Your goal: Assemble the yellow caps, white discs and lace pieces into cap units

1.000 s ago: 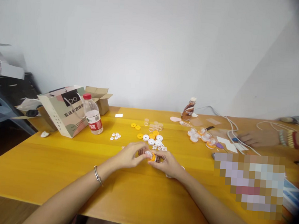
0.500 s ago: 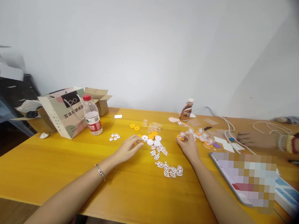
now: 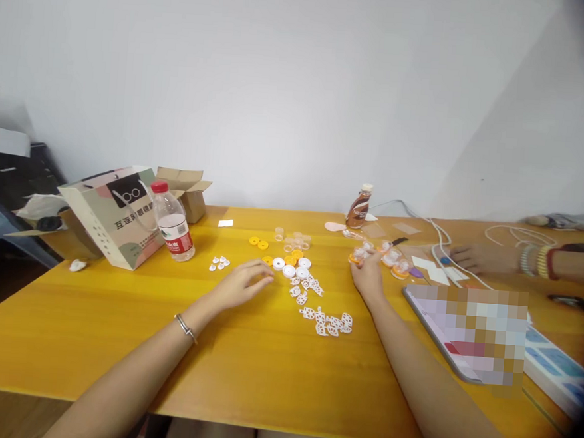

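My left hand (image 3: 242, 285) hovers low over the table with its fingers apart and nothing in them. Just beyond its fingertips lie white discs (image 3: 288, 271) and yellow discs (image 3: 297, 254), with clear plastic rings (image 3: 298, 242) behind. My right hand (image 3: 368, 278) has its fingers closed around an orange-and-clear round plastic piece (image 3: 356, 257), partly hidden by them. Similar orange-and-clear pieces (image 3: 401, 269) stand right beside it. White openwork plastic parts (image 3: 334, 325) are spread between my forearms. Several small white pegged pieces (image 3: 219, 263) lie left of my left hand.
At the left stand a water bottle (image 3: 173, 227), a paper bag (image 3: 117, 217) and a cardboard box (image 3: 188, 195). A brown drink bottle (image 3: 359, 207) stands at the back. On the right are a tablet (image 3: 444, 336), white cables (image 3: 440, 239) and another person's hand (image 3: 484, 258).
The view has shifted slightly. My left hand has drawn back a little from the discs. My right hand has edged right, nearer the other orange-and-clear pieces.
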The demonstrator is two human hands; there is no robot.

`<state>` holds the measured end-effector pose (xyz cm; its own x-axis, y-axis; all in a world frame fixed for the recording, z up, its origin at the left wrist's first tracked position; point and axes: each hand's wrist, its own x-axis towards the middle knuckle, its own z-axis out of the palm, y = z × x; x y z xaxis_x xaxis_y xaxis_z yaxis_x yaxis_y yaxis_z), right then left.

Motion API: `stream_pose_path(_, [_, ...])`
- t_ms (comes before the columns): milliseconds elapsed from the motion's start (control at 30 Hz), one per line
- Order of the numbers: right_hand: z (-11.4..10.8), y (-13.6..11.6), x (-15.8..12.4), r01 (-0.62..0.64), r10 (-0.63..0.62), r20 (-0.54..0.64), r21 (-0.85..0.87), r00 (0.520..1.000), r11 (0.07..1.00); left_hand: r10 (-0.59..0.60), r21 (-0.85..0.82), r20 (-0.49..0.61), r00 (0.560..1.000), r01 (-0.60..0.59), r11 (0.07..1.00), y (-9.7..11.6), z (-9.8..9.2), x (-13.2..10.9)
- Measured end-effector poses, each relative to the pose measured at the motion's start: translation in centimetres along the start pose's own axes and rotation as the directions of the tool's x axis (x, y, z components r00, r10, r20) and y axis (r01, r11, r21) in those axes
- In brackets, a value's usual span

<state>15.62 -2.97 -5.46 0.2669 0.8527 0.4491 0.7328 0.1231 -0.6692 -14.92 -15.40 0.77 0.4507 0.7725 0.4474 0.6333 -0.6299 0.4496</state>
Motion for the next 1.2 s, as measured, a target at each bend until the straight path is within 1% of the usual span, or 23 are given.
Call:
stream_pose_path(100, [-0.1,0.2,0.4,-0.056,0.056,-0.041,0.006,0.998,0.998,-0.015,0.095,-0.049,0.999,0.019,0.995,-0.9,-1.6,0.2])
stream_pose_path(167, [-0.3,0.2,0.5,-0.062,0.063,-0.063,0.018,0.996,0.998,-0.041,0.190,-0.128,0.991,0.065,0.980,-2.1,-2.9,0.2])
stream_pose_path(233, [-0.4,0.1,0.5,-0.013,0.017,-0.097,0.042,0.995,0.999,-0.104,0.268,-0.241,0.965,0.169,0.948,-3.6,-4.4,0.0])
stream_pose_path(300, [-0.5,-0.2,0.4,0.070,-0.061,-0.125,0.072,0.990,0.995,-0.223,0.274,-0.314,0.923,0.313,0.910,-5.4,-5.8,-0.3])
stream_pose_path(333, [-0.6,-0.3,0.2,0.101,-0.090,-0.130,0.084,0.987,0.991,-0.295,0.261,-0.313,0.903,0.380,0.887,-6.3,-6.4,-0.5])
stream_pose_path(367, [-0.6,-0.4,0.1,0.122,-0.109,-0.128,0.093,0.986,0.988,-0.362,0.255,-0.276,0.890,0.431,0.866,-7.1,-6.9,-0.8])
stream_pose_path(433, [-0.6,-0.6,-0.1,0.131,-0.119,-0.114,0.106,0.986,0.986,-0.430,0.263,-0.193,0.882,0.469,0.843,-8.4,-7.5,-1.3])
stream_pose_path(500, [-0.7,-0.8,-0.2,0.141,-0.128,-0.107,0.119,0.986,0.983,-0.453,0.284,-0.100,0.886,0.461,0.840,-9.1,-7.6,-1.8])
stream_pose_path(567, [-0.7,-0.9,-0.3,0.148,-0.135,-0.102,0.132,0.986,0.980,-0.467,0.312,-0.028,0.884,0.452,0.836,-9.4,-7.4,-2.2])
stream_pose_path(667, [-0.8,-1.0,-0.3,0.155,-0.142,-0.096,0.148,0.985,0.977,-0.490,0.367,0.005,0.872,0.454,0.812,-9.4,-7.1,-2.5])
stream_pose_path(800, [-0.9,-1.1,-0.3,0.160,-0.146,-0.096,0.158,0.985,0.974,-0.498,0.416,0.011,0.867,0.449,0.791,-8.5,-7.1,-2.2])
stream_pose_path(867, [-0.9,-1.2,-0.4,0.161,-0.147,-0.095,0.160,0.984,0.974,-0.480,0.423,0.007,0.877,0.433,0.796,-7.3,-6.6,-1.7])
stream_pose_path(900, [-0.9,-1.2,-0.4,0.162,-0.148,-0.095,0.161,0.984,0.974,-0.456,0.412,0.017,0.890,0.409,0.814,-6.4,-6.0,-1.3])
stream_pose_path(933, [-0.9,-1.3,-0.4,0.162,-0.148,-0.094,0.162,0.984,0.973,-0.428,0.397,0.033,0.903,0.381,0.835,-5.3,-5.2,-1.0])
stream_pose_path(967, [-0.9,-1.3,-0.5,0.162,-0.148,-0.094,0.164,0.984,0.973,-0.380,0.360,0.077,0.922,0.330,0.873,-4.1,-4.2,-0.7])
stream_pose_path(1000, [-0.9,-1.3,-0.5,0.162,-0.148,-0.094,0.165,0.984,0.973,-0.270,0.259,0.164,0.949,0.223,0.940,-2.8,-3.0,-0.5])
stream_pose_path(1033, [-0.9,-1.3,-0.5,0.162,-0.148,-0.094,0.167,0.985,0.973,-0.170,0.171,0.248,0.954,0.129,0.977,-1.6,-1.8,-0.4])
stream_pose_path(1067, [-0.9,-1.3,-0.5,0.162,-0.147,-0.095,0.168,0.985,0.972,-0.095,0.132,0.297,0.950,0.058,0.990,-0.5,-0.6,-0.4])
stream_pose_path(1133, [-0.9,-1.4,-0.5,0.161,-0.147,-0.093,0.173,0.985,0.972,-0.027,0.112,0.327,0.945,-0.011,0.994,1.1,1.3,-0.6])
stream_pose_path(1200, [-0.9,-1.4,-0.5,0.162,-0.148,-0.089,0.178,0.985,0.971,-0.012,0.079,0.336,0.942,-0.015,0.997,1.6,2.0,-0.8])
